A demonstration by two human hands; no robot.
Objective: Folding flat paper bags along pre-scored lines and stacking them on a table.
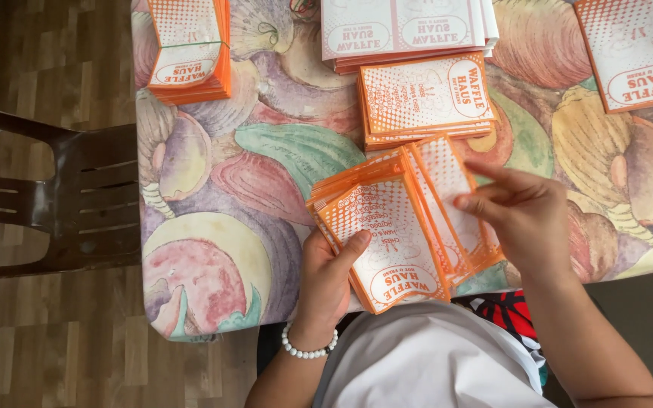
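Note:
My left hand (326,279), with a white bead bracelet on its wrist, grips a fanned stack of orange-and-white paper sleeves (391,227) from below, thumb pressed on the top one. My right hand (519,215) rests on the right side of the fan, with its fingers on the spread sleeves. The stack is held over the near edge of the table (213,227), which has a pastel shell-patterned cloth.
More stacks of the same orange sleeves lie on the table: one at the far left (189,49), one at the far middle (406,30), one just beyond the fan (425,98), one at the far right (636,49). A dark wooden chair (77,200) stands to the left on the wood floor.

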